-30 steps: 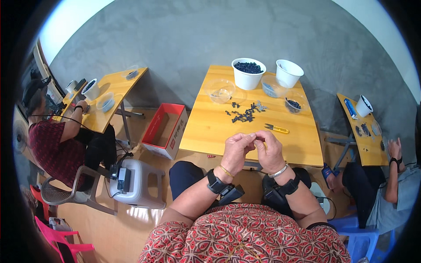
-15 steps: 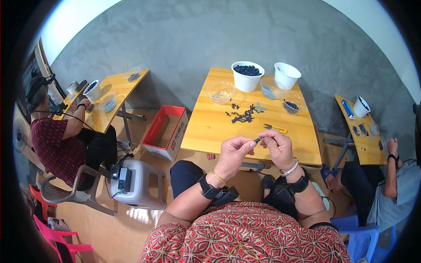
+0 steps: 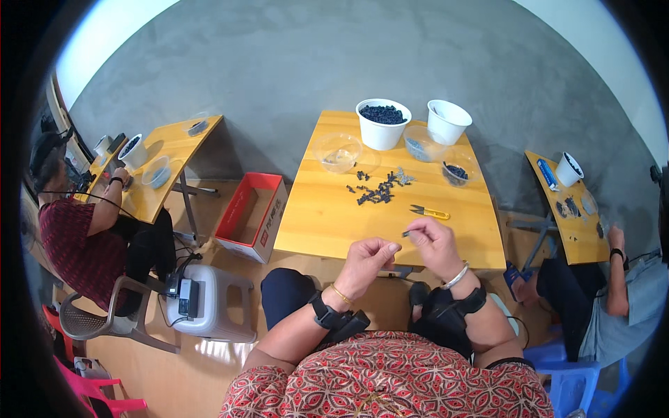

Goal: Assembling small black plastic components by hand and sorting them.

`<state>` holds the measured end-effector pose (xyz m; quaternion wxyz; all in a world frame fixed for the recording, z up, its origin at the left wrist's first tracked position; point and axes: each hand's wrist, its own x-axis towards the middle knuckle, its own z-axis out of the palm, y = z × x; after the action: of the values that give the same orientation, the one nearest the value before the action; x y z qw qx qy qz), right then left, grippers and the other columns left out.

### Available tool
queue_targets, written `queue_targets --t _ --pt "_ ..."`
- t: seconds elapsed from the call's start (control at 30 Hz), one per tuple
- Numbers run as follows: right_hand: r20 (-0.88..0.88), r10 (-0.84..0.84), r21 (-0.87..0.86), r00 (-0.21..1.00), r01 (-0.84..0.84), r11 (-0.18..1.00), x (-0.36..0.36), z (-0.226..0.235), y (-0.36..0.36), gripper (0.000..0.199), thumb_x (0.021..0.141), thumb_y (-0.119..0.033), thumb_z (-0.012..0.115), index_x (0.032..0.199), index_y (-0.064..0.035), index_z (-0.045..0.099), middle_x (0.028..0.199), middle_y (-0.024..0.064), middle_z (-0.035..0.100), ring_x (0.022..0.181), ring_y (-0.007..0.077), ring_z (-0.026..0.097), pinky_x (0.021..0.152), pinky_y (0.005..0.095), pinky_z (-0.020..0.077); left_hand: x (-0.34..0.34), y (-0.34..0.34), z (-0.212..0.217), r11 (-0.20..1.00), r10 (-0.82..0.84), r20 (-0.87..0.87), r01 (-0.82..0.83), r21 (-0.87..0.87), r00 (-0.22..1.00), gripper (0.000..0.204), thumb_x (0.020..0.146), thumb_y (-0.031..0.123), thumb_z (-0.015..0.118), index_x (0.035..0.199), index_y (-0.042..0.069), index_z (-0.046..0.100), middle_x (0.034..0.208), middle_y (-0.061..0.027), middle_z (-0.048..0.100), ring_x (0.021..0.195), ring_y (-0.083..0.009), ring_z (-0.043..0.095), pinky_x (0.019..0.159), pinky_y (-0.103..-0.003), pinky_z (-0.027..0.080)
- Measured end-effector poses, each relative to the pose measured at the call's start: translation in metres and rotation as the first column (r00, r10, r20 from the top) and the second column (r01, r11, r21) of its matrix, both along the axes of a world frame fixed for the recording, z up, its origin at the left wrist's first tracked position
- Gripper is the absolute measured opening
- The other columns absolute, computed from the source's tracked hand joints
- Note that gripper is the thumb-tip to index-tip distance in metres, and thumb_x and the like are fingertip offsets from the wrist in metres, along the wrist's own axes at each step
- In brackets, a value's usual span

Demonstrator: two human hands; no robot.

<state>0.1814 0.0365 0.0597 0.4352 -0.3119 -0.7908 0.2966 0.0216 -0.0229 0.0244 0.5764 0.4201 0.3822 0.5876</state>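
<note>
My right hand [image 3: 433, 240] pinches a small dark piece [image 3: 406, 234] between thumb and fingertips, over the table's near edge. Just left of it, my left hand [image 3: 369, 261] has thumb and forefinger pressed together; whether anything is between them is too small to tell. The hands are a little apart. Beyond them lie yellow-handled thread snips [image 3: 430, 212] and a loose pile of small black pieces [image 3: 376, 191]. A few grey pieces [image 3: 402, 177] lie at the pile's right side.
At the back of the wooden table [image 3: 313, 223] stand a white tub [image 3: 382, 136] full of black pieces, another white tub [image 3: 447, 127] and clear bowls [image 3: 339, 155]. A red-and-white box [image 3: 268, 226] is on the floor. Co-workers sit at tables [image 3: 198, 143] on both sides.
My hands have moved apart, the right one keeping a small dark piece in its fingertips. The view has shifted slightly, so the table sits a bit lower and further left.
</note>
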Motion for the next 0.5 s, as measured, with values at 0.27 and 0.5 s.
queue_targets --t 0.27,0.5 --pt "0.044 -0.620 0.338 0.784 0.572 0.747 0.098 -0.009 0.192 0.008 0.078 -0.008 0.055 0.084 -0.0036 0.057 0.070 0.0147 0.059 0.062 0.0314 0.057 0.055 0.0355 0.0443 -0.002 0.043 -0.044 0.990 -0.026 0.037 0.031 -0.135 0.999 0.016 0.085 0.016 0.057 0.081 0.001 0.062 0.063 0.0005 0.055 0.058 -0.0055 0.049 0.055 -0.019 0.043" --pt "0.198 -0.489 0.472 0.850 0.355 0.807 0.051 -0.035 0.227 0.011 0.075 -0.009 0.056 0.083 -0.0020 0.057 0.072 0.0148 0.058 0.069 0.0317 0.056 0.062 0.0358 0.0443 -0.004 0.074 -0.068 0.997 0.075 -0.104 -0.078 -0.021 0.992 0.014 0.085 0.013 0.057 0.079 0.000 0.061 0.064 0.0007 0.056 0.059 -0.0053 0.048 0.055 -0.020 0.041"
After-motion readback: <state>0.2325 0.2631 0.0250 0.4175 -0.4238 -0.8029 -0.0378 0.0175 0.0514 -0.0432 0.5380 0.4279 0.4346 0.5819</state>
